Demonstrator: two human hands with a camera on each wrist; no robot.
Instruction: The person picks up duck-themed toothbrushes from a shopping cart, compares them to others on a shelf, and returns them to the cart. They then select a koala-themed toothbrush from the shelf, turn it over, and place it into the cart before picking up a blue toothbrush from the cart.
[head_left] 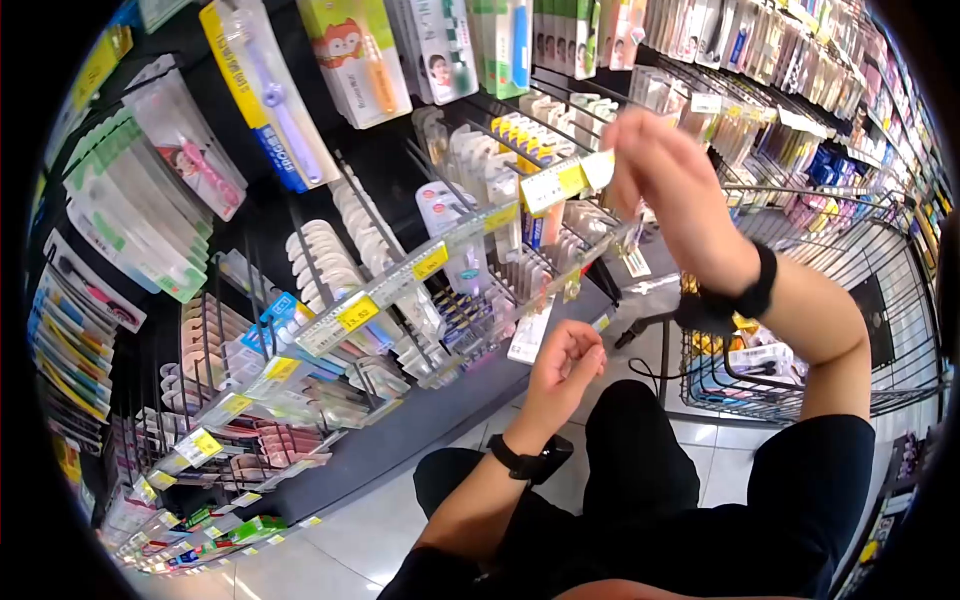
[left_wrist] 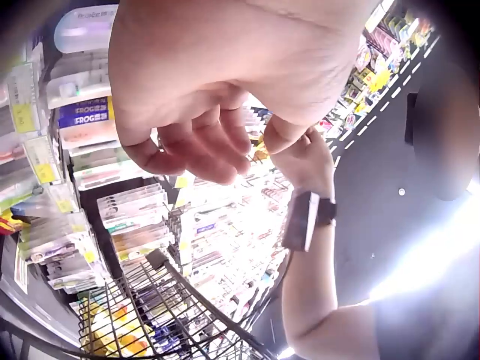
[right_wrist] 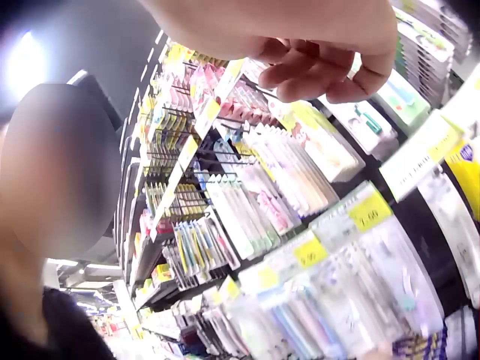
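My right hand (head_left: 672, 195) is raised over the shelf front, slightly blurred, its fingertips overlapping the end of a white and yellow price tag (head_left: 556, 187) in the head view. Its fingers hang loosely bent in the right wrist view, with nothing between them. Lower down, my left hand (head_left: 566, 372) hovers in front of the shelf edge, above my knees. Loosely curled fingers (left_wrist: 217, 142) and an empty palm show in the left wrist view. Nearest to the left hand is a white package (head_left: 530, 335) low on the rack. Packaged toothbrushes (head_left: 365, 65) hang on hooks above.
A wire shopping cart (head_left: 830, 235) with several packaged goods (head_left: 765, 350) stands at the right. Rails with yellow price labels (head_left: 355, 312) run along the hook rows. More hanging packages (head_left: 140, 205) fill the left side. Pale floor tiles (head_left: 330, 545) lie below.
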